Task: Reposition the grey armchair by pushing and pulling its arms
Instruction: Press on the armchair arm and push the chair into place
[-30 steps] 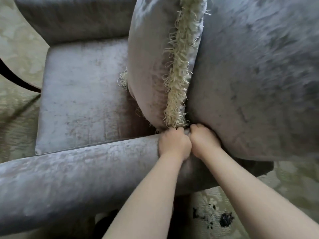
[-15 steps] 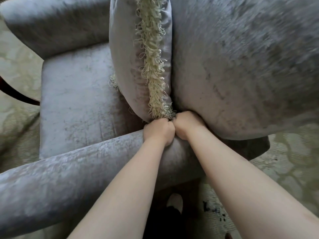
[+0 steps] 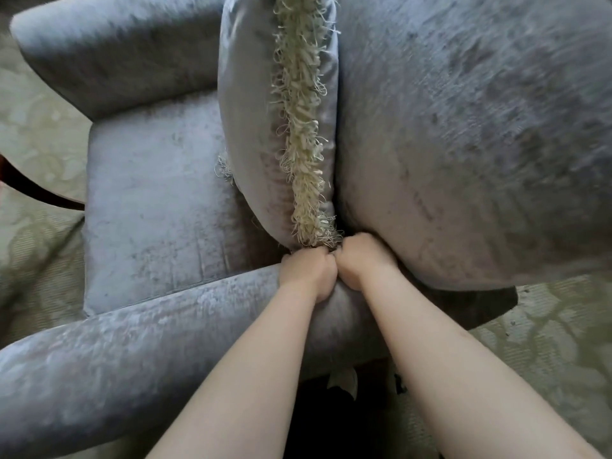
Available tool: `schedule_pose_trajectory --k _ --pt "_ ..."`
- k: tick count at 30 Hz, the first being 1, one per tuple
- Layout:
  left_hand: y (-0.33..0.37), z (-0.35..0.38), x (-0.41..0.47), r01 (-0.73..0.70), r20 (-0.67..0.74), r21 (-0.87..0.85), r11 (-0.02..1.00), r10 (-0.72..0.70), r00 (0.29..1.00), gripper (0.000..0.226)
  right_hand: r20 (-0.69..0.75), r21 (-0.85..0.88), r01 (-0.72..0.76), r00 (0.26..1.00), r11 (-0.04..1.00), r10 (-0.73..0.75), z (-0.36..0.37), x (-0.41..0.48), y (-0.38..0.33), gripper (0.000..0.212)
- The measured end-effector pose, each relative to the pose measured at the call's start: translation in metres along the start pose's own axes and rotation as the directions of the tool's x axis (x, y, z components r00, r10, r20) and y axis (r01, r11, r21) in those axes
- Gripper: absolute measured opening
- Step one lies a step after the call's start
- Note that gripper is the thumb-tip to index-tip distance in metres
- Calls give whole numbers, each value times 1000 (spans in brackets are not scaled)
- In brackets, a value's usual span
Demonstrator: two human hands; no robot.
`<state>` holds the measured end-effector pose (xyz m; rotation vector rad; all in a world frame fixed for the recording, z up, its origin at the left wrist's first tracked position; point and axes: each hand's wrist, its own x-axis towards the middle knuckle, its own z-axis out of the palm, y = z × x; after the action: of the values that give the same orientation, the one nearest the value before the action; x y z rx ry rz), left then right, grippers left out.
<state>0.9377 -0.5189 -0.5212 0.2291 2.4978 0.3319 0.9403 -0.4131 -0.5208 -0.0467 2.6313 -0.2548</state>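
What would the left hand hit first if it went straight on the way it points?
The fringed cushion: its lower corner sits right ahead of the left hand, which grips the armchair arm. They may already touch; depth is unclear.

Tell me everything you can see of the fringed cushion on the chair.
The cushion is grey velvety fabric, with a cream looped fringe along its facing edge. It stands on edge on the seat, leaning against the backrest; its top is out of frame. Its lower corner sits by the near arm, fringe brushing the left hand gripping there.
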Motion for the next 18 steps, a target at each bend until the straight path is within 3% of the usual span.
schedule_pose_trajectory --k 3,11,18 --pt "-2 -1 4 -5 -45 -19 1000 5 999 38 -35 -48 98 994 994 -99 1 0 -1 39" --pt "-2 3 5 -11 -123 -6 1000 10 992 42 -88 -128 131 986 983 -142 1 1 0 41" --pt "-3 3 5 -25 -128 -6 1000 24 991 44 -90 -13 -10 996 1000 9 3 6 2 41"
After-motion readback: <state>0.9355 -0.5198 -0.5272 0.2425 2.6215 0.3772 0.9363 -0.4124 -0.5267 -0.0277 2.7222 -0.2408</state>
